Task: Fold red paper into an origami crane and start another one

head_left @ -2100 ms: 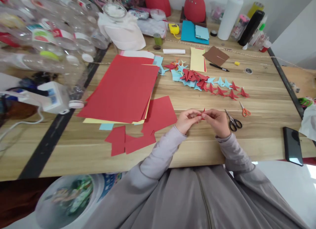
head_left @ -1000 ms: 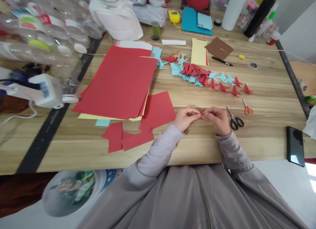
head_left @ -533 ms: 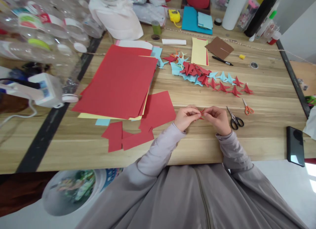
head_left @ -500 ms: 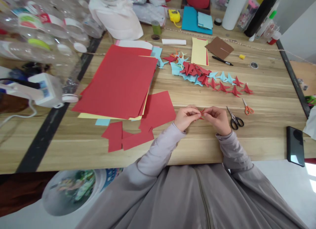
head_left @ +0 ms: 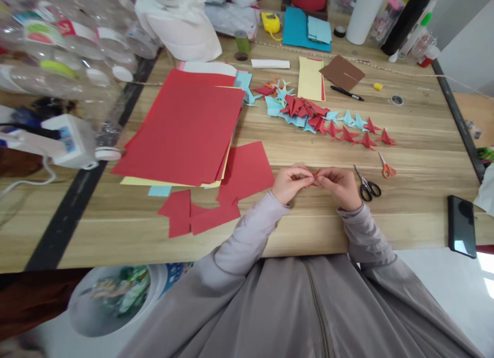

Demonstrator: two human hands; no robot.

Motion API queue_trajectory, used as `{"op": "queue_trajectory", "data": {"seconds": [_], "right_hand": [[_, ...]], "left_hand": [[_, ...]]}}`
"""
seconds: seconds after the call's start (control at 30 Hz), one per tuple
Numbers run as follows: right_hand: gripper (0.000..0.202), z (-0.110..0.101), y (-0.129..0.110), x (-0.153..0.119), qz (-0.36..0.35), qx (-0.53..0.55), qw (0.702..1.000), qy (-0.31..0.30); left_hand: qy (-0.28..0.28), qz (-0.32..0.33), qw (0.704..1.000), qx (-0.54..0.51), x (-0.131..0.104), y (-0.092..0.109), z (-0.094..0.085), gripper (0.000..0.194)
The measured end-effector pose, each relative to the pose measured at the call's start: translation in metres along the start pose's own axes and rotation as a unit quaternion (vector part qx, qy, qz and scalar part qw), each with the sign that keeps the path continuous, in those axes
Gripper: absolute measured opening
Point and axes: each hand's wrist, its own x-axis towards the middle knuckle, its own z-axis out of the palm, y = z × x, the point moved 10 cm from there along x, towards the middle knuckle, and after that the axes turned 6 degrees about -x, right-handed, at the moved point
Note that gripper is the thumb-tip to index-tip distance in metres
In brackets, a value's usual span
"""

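Observation:
Between my two hands is a small folded red paper (head_left: 316,178), mostly covered by fingertips. My left hand (head_left: 291,183) pinches its left side, and my right hand (head_left: 340,186) pinches its right side. Black-handled scissors (head_left: 367,185) lie just right of my right hand, with small orange scissors (head_left: 386,166) beyond them. Above my hands, red folded paper cranes (head_left: 349,135) and light blue ones (head_left: 348,118) lie in rows and a heap. A loose red sheet (head_left: 250,167) is left of my left hand.
A stack of large red sheets (head_left: 185,126) covers the left-centre table, with red scraps (head_left: 179,214) below it. Plastic bottles (head_left: 81,44) crowd the far left. A phone (head_left: 462,225) lies at the right edge. A black pen (head_left: 347,93) and brown paper (head_left: 342,72) are farther back.
The camera view has shifted very slightly. Both hands keep their pinch on the small red paper, with hardly any visible movement.

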Motion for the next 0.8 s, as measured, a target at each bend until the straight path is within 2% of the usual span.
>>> {"op": "queue_trajectory", "data": {"seconds": [0.2, 0.3, 0.43, 0.63, 0.8], "right_hand": [[0.022, -0.014, 0.001, 0.0, -0.008, -0.011, 0.998, 0.053], [0.029, -0.02, -0.004, -0.001, -0.025, -0.013, 0.997, 0.072], [0.036, -0.018, -0.006, -0.002, -0.035, -0.03, 0.997, 0.065], [0.034, -0.021, 0.001, -0.002, -0.039, -0.06, 0.994, 0.087], [0.031, -0.008, 0.003, 0.0, -0.054, -0.064, 0.995, 0.046]], "left_hand": [[0.007, -0.013, 1.0, -0.01, 0.0, -0.004, -0.002, 0.013], [0.021, -0.023, 0.999, -0.022, 0.0, -0.007, -0.004, 0.015], [0.044, -0.044, 0.997, -0.041, 0.0, -0.01, -0.007, 0.02], [0.088, -0.107, 0.977, -0.16, -0.003, -0.018, -0.01, 0.035], [0.072, -0.091, 0.978, -0.173, -0.002, -0.018, -0.008, 0.039]]}}
